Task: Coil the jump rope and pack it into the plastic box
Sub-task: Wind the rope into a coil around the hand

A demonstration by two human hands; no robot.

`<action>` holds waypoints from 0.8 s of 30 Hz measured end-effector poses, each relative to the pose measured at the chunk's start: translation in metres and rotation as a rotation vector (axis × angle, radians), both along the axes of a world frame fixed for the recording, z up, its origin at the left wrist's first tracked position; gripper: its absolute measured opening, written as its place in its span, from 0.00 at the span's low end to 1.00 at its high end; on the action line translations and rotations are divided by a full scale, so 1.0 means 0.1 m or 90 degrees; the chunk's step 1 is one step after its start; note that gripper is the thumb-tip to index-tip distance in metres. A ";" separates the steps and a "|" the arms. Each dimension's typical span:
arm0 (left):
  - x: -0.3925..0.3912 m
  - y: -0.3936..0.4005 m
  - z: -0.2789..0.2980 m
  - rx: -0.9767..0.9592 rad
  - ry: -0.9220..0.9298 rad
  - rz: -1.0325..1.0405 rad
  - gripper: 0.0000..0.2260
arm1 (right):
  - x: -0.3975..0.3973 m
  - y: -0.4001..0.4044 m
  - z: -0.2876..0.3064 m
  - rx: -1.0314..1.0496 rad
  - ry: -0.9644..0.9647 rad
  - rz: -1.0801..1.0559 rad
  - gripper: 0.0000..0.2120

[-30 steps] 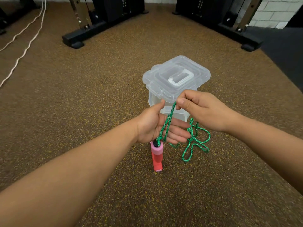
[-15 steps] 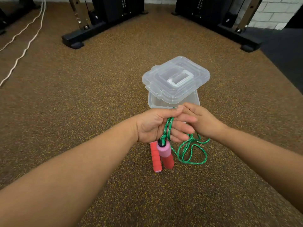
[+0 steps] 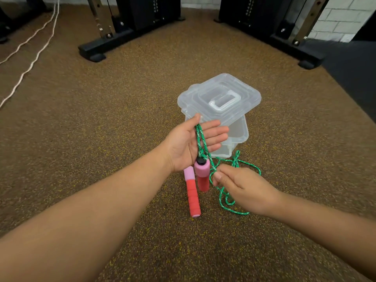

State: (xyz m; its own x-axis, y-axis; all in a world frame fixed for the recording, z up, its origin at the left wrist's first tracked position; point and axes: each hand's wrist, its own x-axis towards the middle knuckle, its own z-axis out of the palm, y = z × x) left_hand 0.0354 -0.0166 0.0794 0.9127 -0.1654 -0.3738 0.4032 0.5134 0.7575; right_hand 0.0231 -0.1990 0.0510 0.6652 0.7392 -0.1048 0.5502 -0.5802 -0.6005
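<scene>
Two bare hands work above a speckled brown floor (image 3: 101, 139). We note the left hand (image 3: 191, 143) held palm up, fingers spread flat and thumb raised; loops of the green rope (image 3: 200, 139) lie draped across its palm, passing between thumb and fingers, so it carries the rope without closing on it. From those strands one pink-and-red handle (image 3: 202, 176) hangs upright just below the palm, its black cap at the top. A second handle (image 3: 192, 193) shows just to the left of the first, longer in view, its far end partly hidden by the wrist; we cannot tell whether it rests on the floor. The right hand (image 3: 242, 190) sits lower and to the right, back upward, thumb and forefinger pinched on a strand of rope, with loose tangled loops trailing beneath and around it toward the floor. Behind both hands stands the clear plastic box (image 3: 238, 137), with its lid (image 3: 219, 98) resting askew on top, turned out of line with the rim. Black machine bases (image 3: 114, 40) and white cords (image 3: 30, 60) lie farther back.
</scene>
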 end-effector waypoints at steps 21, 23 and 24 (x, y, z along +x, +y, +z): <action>-0.14 -0.10 0.01 0.113 0.016 -0.355 0.52 | 0.51 0.16 0.83 0.144 -0.038 -0.018 0.12; -0.15 -0.13 0.03 0.086 0.018 -0.378 0.52 | 0.59 0.15 0.75 0.146 -0.019 -0.049 0.11; -0.15 -0.13 0.04 0.076 0.019 -0.390 0.50 | 0.63 0.14 0.69 0.155 0.000 -0.067 0.11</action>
State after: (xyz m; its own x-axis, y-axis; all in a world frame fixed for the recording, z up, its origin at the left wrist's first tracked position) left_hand 0.0203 -0.0300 0.0837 0.6542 -0.6111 -0.4457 0.6191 0.0941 0.7796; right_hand 0.0864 -0.1850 0.1202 0.7398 0.6694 0.0675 0.4942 -0.4725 -0.7297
